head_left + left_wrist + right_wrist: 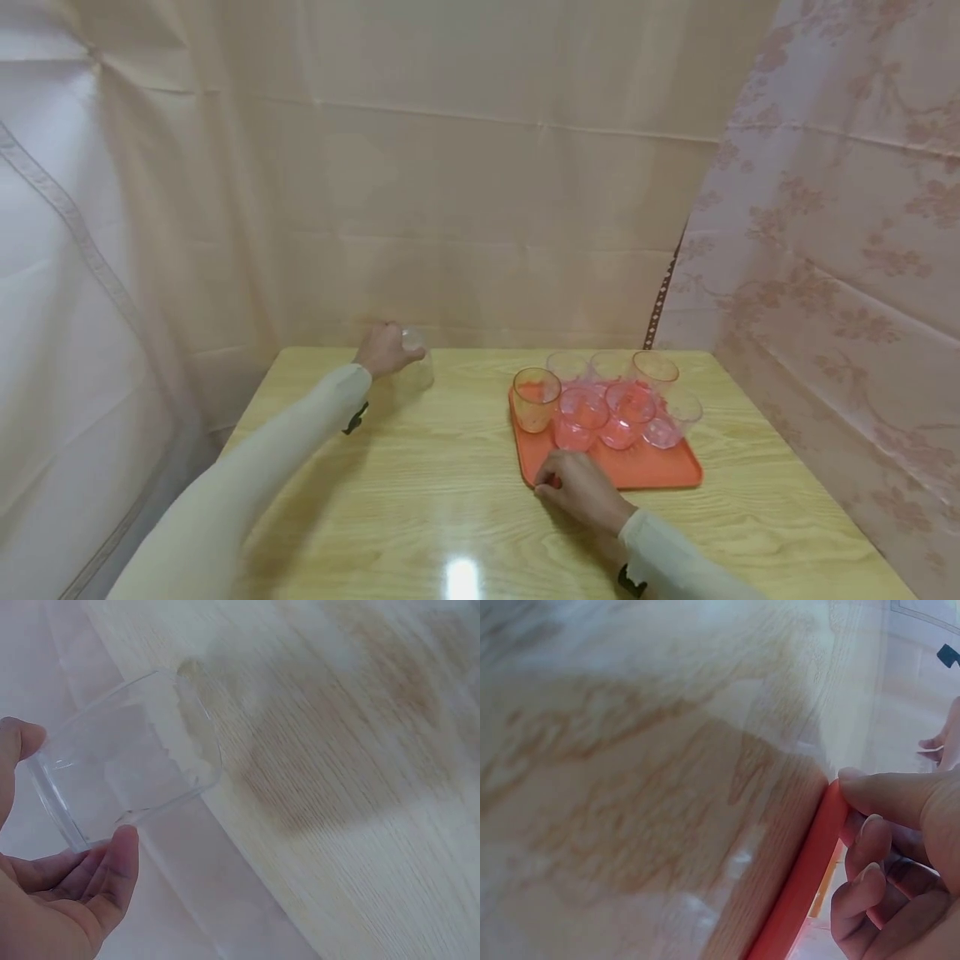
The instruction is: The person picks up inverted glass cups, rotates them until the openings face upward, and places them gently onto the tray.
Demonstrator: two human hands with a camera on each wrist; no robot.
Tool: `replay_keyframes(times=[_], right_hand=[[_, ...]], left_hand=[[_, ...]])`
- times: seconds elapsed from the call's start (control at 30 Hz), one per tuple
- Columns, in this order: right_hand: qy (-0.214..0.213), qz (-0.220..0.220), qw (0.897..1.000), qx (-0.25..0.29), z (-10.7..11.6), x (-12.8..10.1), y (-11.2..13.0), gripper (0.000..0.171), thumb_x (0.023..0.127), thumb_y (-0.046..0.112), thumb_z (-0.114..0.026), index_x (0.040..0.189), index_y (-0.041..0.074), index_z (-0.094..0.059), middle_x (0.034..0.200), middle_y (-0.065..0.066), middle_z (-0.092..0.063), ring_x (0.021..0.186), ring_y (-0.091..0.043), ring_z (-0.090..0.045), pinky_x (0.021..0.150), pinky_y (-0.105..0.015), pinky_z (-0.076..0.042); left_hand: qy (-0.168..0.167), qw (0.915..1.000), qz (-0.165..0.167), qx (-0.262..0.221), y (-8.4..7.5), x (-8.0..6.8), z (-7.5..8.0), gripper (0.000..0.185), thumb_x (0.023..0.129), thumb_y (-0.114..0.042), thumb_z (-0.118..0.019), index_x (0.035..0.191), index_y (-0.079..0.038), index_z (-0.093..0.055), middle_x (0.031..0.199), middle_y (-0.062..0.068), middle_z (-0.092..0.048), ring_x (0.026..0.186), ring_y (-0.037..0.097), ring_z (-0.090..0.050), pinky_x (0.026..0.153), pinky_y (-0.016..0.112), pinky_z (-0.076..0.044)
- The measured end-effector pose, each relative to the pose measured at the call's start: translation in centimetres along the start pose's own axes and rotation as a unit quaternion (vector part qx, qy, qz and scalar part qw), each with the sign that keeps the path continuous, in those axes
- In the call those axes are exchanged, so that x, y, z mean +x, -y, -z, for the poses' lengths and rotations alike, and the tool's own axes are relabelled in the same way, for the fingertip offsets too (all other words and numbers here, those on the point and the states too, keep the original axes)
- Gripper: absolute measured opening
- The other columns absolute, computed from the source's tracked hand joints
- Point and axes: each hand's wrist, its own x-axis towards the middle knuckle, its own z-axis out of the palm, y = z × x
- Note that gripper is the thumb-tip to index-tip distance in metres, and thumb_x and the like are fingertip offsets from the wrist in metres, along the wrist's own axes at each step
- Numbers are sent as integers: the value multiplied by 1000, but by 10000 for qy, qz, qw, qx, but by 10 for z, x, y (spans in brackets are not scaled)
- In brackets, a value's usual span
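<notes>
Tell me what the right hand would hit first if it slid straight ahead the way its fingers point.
The right hand already grips the near left corner of the orange tray. Pushed forward across it, it would probably meet the pink-looking clear cup in the near row first; the amber cup stands just left. Depth is uncertain.

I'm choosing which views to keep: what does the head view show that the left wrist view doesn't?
Only the head view shows the orange tray with its seven cups, the right hand gripping the tray's near left corner, and the curtains.

Only the left wrist view shows thumb and fingers curled round the clear cup.

Both show the left hand holding a clear cup over the wooden table.
</notes>
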Motion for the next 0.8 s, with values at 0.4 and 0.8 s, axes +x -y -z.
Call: replay_keyframes(times=[0.4, 0.8], right_hand=[[118, -112, 9998, 69, 0, 1, -5, 12, 84, 11, -85, 84, 19, -77, 82, 15, -63, 74, -5, -60, 64, -25, -48], [181, -172, 9997, 45, 1, 5, -8, 11, 84, 12, -85, 84, 19, -77, 81, 16, -62, 73, -2, -57, 64, -24, -48]], left_hand=[[-129, 9989, -439, -51, -10, -21, 0, 40, 85, -37, -77, 73, -5, -57, 72, 5, -53, 64, 19, -47, 61, 34, -44], [270, 9993, -269, -49, -17, -37, -8, 60, 85, -42, -78, 112, 9, -61, 106, 17, -63, 85, 27, -58, 78, 44, -53]])
